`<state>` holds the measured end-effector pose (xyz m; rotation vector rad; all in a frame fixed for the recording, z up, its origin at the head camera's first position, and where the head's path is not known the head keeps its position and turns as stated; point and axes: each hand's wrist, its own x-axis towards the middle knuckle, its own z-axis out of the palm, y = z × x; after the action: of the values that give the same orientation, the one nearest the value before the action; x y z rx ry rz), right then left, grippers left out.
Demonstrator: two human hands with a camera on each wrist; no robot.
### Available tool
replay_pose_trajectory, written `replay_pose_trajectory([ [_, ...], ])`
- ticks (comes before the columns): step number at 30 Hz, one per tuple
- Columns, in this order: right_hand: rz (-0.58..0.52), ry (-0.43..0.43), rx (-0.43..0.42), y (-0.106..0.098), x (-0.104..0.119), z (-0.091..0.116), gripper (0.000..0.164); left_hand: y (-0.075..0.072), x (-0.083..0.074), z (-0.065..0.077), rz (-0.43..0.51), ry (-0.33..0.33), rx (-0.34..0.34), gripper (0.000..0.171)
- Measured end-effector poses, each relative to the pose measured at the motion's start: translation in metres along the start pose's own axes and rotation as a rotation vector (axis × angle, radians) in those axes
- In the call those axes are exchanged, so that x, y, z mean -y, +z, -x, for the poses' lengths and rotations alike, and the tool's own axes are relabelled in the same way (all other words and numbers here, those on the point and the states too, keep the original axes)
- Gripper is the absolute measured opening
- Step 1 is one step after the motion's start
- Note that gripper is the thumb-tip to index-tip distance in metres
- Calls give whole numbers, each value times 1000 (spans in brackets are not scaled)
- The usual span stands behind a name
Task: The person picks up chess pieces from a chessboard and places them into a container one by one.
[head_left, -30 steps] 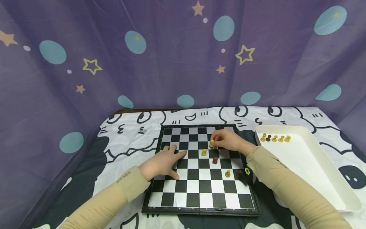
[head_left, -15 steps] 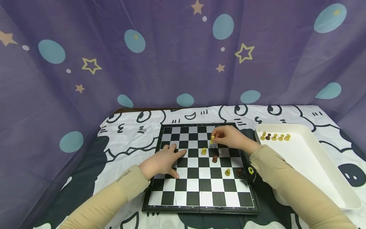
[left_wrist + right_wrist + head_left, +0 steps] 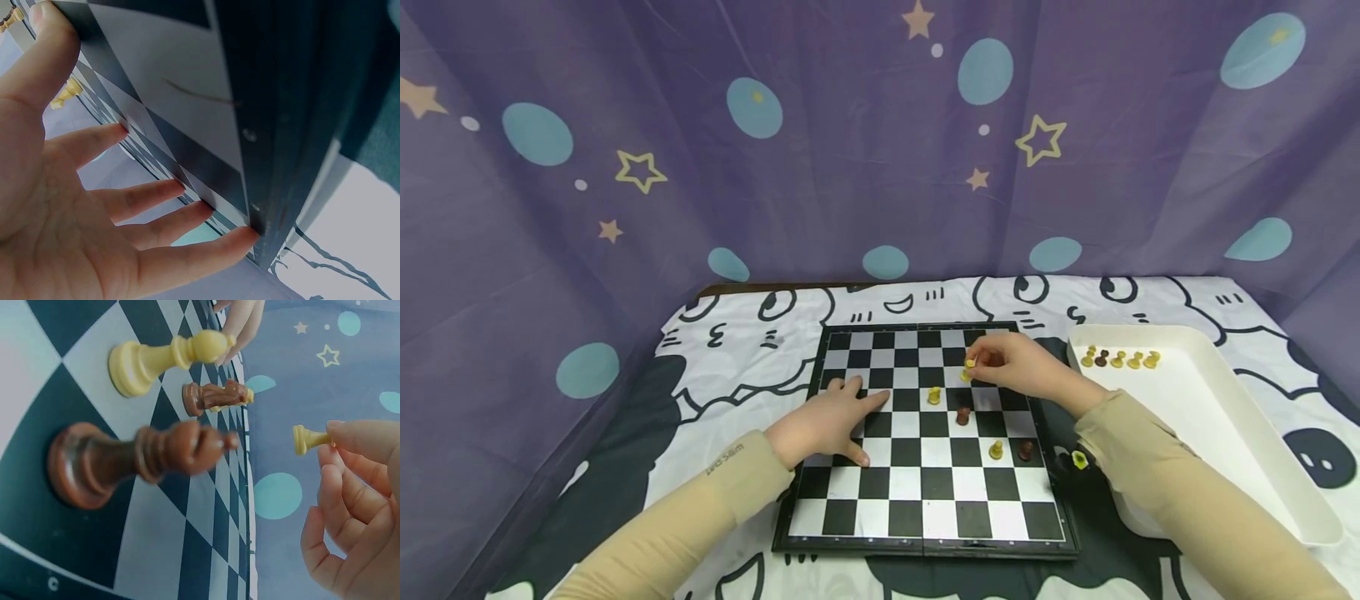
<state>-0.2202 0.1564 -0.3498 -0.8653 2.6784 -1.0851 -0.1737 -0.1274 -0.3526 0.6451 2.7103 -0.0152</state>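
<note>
My right hand [image 3: 1011, 362] pinches a small yellow chess piece [image 3: 303, 439] by its top, between thumb and fingers. Its base shows clear of the board in the right wrist view; the top is hidden by the fingertips. My left hand [image 3: 831, 421] rests with spread fingers on the left side of the black-and-white chessboard [image 3: 872, 525], fingertips at its surface. Standing on the board are a yellow bishop [image 3: 169, 356], a brown bishop [image 3: 137, 459], a brown knight [image 3: 215, 397] and another yellow piece [image 3: 934, 396], which lies between the two hands.
A white tray [image 3: 1217, 450] stands right of the board, with a row of several yellow pieces [image 3: 1135, 360] and one brown piece [image 3: 1101, 358] at its far end. Patterned cloth [image 3: 737, 333] covers the table, and a purple curtain [image 3: 850, 192] hangs behind.
The right hand has lifted the yellow piece off its square and drawn it slightly to the right. The brown bishop, earlier partly covered by the wrist device, now shows fully. The left hand stays put.
</note>
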Motion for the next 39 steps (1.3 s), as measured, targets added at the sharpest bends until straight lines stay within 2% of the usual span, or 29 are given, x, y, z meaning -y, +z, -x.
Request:
replay_pose_trajectory([
  [8, 1, -23, 2, -4, 1, 13, 9, 0, 0, 0, -4, 3, -4, 94],
  [15, 7, 28, -28, -9, -3, 29, 10, 1, 0, 1, -9, 12, -16, 95],
  [20, 8, 41, -53, -19, -6, 42, 14, 0, 0, 1, -4, 15, -15, 94],
  [31, 47, 24, -154, -44, -14, 59, 5, 0, 2, 1, 10, 10, -14, 94],
  [39, 75, 78, -212, -60, -27, 70, 9, 0, 2, 0, 6, 7, -6, 94],
])
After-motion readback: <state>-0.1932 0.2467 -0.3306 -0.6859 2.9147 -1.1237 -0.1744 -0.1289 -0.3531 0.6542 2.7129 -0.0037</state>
